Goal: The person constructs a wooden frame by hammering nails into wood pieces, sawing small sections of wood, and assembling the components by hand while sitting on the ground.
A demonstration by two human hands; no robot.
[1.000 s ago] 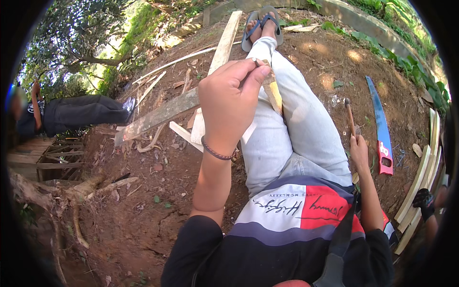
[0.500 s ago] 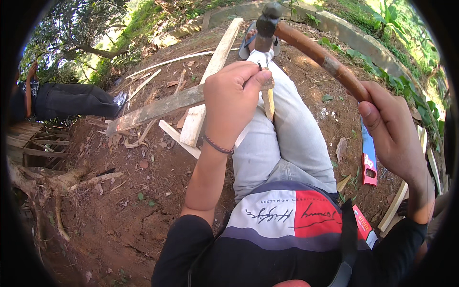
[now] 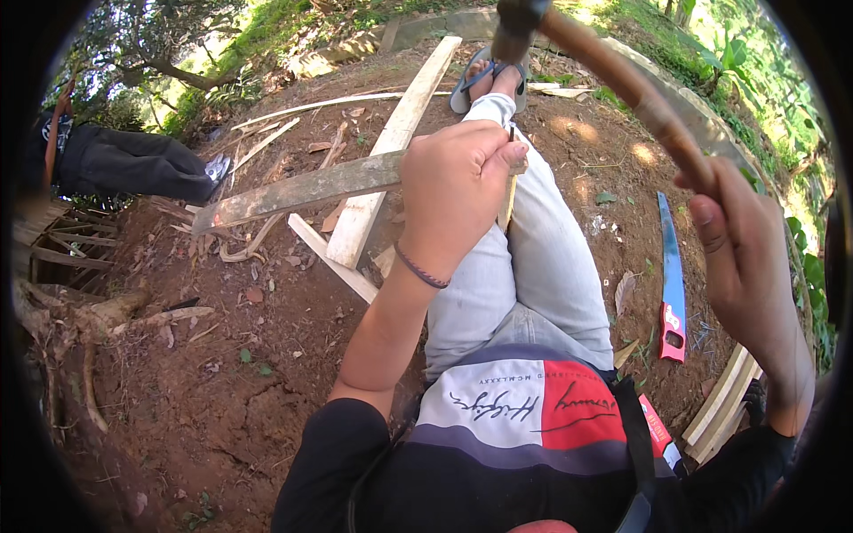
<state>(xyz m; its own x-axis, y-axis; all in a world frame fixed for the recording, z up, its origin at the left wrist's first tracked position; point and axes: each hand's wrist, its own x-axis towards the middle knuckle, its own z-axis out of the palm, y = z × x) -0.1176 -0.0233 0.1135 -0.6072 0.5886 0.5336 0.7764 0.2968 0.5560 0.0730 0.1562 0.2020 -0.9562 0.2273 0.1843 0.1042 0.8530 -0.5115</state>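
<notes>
My left hand (image 3: 458,182) is closed in a pinch on a thin dark nail (image 3: 512,135), which stands up by the thumb. Beneath that hand lies a weathered grey wooden slat (image 3: 298,195), pointing off to the left. A paler narrow wood piece (image 3: 507,209) runs under the slat's end, over my legs. My right hand (image 3: 742,244) grips the wooden handle of a hammer (image 3: 644,98). The hammer's dark head is raised beyond the left hand, apart from the nail and partly cut off by the picture's top edge.
A handsaw (image 3: 672,284) with a blue blade and red handle lies on the dirt at right. Pale planks (image 3: 391,151) lie left of my legs, more strips (image 3: 721,404) at lower right. Another person's legs (image 3: 133,169) show at far left, near roots (image 3: 84,342).
The hammer head has risen away from the nail toward the top edge. My right hand has shifted slightly right, while my left hand keeps its pinch.
</notes>
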